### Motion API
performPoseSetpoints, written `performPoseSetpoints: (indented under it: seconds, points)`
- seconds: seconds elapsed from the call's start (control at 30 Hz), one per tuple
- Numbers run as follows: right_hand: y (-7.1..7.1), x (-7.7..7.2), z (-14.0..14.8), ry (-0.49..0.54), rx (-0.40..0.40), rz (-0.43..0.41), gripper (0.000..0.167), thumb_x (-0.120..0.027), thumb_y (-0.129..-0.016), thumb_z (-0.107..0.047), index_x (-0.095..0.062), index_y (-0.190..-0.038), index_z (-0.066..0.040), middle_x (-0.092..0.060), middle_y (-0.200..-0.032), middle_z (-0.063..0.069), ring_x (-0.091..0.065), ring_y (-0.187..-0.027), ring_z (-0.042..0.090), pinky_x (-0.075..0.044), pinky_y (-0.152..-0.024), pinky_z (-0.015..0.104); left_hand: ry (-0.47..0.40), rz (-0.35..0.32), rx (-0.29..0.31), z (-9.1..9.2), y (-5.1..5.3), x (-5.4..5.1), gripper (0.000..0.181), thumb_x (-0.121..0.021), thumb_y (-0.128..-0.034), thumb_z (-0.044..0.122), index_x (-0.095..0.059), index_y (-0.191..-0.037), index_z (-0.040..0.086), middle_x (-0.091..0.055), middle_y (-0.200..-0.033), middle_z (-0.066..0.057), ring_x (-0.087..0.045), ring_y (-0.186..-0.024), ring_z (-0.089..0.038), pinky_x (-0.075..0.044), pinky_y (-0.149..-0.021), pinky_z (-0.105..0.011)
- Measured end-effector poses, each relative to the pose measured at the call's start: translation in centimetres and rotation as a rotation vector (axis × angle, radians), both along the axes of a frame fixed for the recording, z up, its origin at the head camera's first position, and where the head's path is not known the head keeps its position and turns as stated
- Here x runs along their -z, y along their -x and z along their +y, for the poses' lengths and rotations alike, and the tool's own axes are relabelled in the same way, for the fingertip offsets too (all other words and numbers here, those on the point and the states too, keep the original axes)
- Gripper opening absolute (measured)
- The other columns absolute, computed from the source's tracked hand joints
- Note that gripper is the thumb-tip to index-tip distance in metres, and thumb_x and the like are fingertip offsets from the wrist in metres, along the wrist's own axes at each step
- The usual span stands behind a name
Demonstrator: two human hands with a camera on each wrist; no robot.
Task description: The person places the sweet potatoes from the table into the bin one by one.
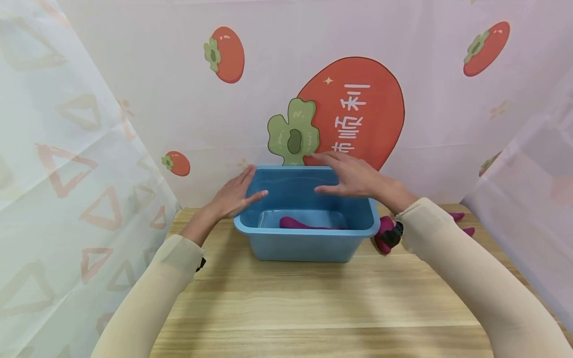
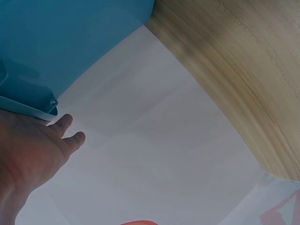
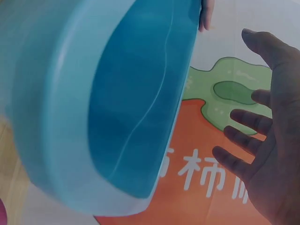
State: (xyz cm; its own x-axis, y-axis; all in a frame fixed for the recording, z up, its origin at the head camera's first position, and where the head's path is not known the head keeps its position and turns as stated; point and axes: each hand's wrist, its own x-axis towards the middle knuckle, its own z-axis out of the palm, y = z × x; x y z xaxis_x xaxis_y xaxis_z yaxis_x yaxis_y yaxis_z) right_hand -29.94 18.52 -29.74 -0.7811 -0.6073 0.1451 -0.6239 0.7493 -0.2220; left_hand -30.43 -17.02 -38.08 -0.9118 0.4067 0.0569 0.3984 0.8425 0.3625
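A light-blue plastic basin (image 1: 309, 246) stands on the wooden table, with a long magenta object (image 1: 297, 223) lying inside; the front wall hides part of it. At the basin's left rim is my left hand (image 1: 235, 196), its fingers fairly straight and the thumb reaching over the edge. The left wrist view shows this hand (image 2: 30, 150) against the outside of the rim. Over the back right part of the basin hovers my right hand (image 1: 353, 176), fingers spread and holding nothing. In the right wrist view the right hand (image 3: 281, 126) is apart from the basin wall.
Right of the basin, a magenta object (image 1: 384, 231) sits partly behind my right forearm. Two magenta tips (image 1: 456, 216) stick out beyond the sleeve. A white sheet printed with persimmons (image 1: 230, 54) hangs behind the wooden table (image 1: 313, 308) and along its sides.
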Motion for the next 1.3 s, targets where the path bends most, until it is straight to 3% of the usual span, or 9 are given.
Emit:
performPoseSetpoints:
  seconds: [0.6,0.83,1.3]
  points:
    - [0.2,0.3,2.1,0.010,0.017,0.046,0.100,-0.079,-0.086,-0.058,-0.035,-0.167,-0.019,-0.045,-0.163,0.017,-0.048,-0.146,0.042,-0.052,-0.102,0.067,-0.011,-0.010,0.005,0.0,-0.2,-0.1,0.098,-0.042,-0.1038,0.065,0.001,-0.170,0.007,0.000,-0.179,-0.014,-0.006,-0.164,-0.037,-0.014,-0.130,-0.061]
    - [0.2,0.2,3.1,0.016,0.028,0.046,0.099,-0.080,-0.087,-0.052,-0.033,-0.167,-0.016,-0.043,-0.164,0.019,-0.045,-0.148,0.044,-0.051,-0.103,0.069,-0.014,-0.013,0.004,0.0,-0.2,-0.1,0.097,-0.042,-0.1037,0.064,0.001,-0.170,0.007,0.000,-0.179,-0.013,-0.005,-0.164,-0.037,-0.014,-0.130,-0.061]
    - [0.1,0.0,5.4,-0.004,0.029,0.075,0.098,-0.077,-0.088,-0.055,-0.035,-0.166,-0.013,-0.043,-0.165,0.021,-0.044,-0.148,0.047,-0.048,-0.105,0.071,-0.020,-0.015,0.000,0.0,-0.2,-0.1,0.097,-0.042,-0.1040,0.063,0.001,-0.170,0.008,0.000,-0.179,-0.013,-0.005,-0.165,-0.037,-0.014,-0.130,-0.062]
